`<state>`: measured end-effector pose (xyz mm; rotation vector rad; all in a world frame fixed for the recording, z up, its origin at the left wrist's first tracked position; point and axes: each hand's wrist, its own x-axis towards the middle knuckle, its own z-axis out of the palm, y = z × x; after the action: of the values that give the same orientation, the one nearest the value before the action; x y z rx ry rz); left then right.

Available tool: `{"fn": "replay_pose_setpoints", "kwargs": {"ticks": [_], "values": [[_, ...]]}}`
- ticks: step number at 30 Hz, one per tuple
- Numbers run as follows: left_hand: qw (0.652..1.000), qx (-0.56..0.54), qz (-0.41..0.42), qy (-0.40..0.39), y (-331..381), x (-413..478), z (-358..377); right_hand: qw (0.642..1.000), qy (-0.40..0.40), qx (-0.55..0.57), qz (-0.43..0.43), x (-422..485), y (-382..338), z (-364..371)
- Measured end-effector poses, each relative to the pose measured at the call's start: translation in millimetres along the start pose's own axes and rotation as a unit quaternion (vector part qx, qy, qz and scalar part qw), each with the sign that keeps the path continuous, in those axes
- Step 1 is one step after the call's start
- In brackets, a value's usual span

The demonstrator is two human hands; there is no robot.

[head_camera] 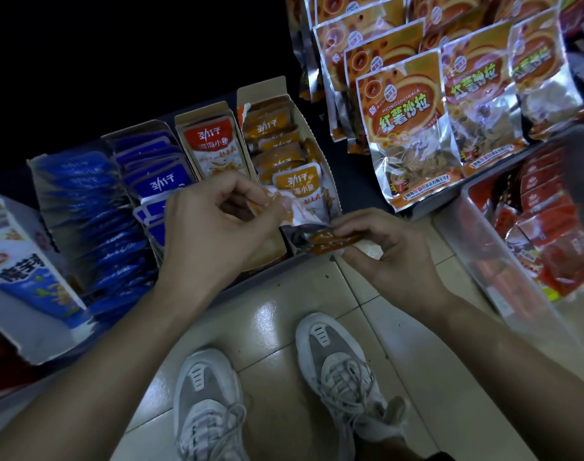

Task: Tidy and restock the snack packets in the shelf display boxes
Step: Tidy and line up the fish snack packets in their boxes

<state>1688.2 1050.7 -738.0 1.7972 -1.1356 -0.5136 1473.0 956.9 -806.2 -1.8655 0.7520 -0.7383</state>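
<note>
Nearest me, the grip of my left hand (214, 227) pinches a crumpled orange-and-white foil snack packet (290, 211) at the front of the open cardboard display box (318, 151), my right hand (390, 257) clamped on flat orange packets (333, 242) beside it.

Four display boxes (312, 144) are sitting in a row: two are holding blue packets (77, 184), one red-topped packets (209, 136), one orange packets (277, 128). One white-blue carton (17, 261) is sitting left, one clear bin (483, 237) right; two sneakers (210, 400) are showing.
</note>
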Motion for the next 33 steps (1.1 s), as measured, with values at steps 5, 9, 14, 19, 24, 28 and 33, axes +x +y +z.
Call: {"fn": "replay_pose_setpoints", "kwargs": {"ticks": [5,9,14,19,24,28,33], "values": [[0.999,0.006,0.044,0.008,-1,14,-10,1.000,0.001,0.006,-0.006,1,-2,3],[0.988,0.088,0.127,-0.026,1,31,-15,1.000,0.009,0.004,-0.003,3,-2,5],[0.965,0.131,0.184,-0.131,-7,45,-1,1.000,0.023,0.002,-0.003,6,-4,8],[0.969,0.039,0.083,-0.228,-17,40,16,0.999,0.030,-0.024,0.020,9,-8,12],[0.984,0.012,0.066,-0.164,-29,37,10,0.994,-0.006,-0.109,-0.019,20,-10,10],[0.953,0.240,0.154,-0.106,-43,48,12,0.994,-0.014,-0.107,-0.027,21,-9,11],[0.909,0.356,0.187,-0.112,-41,53,16,0.995,-0.013,-0.100,-0.022,17,-6,12]]}}
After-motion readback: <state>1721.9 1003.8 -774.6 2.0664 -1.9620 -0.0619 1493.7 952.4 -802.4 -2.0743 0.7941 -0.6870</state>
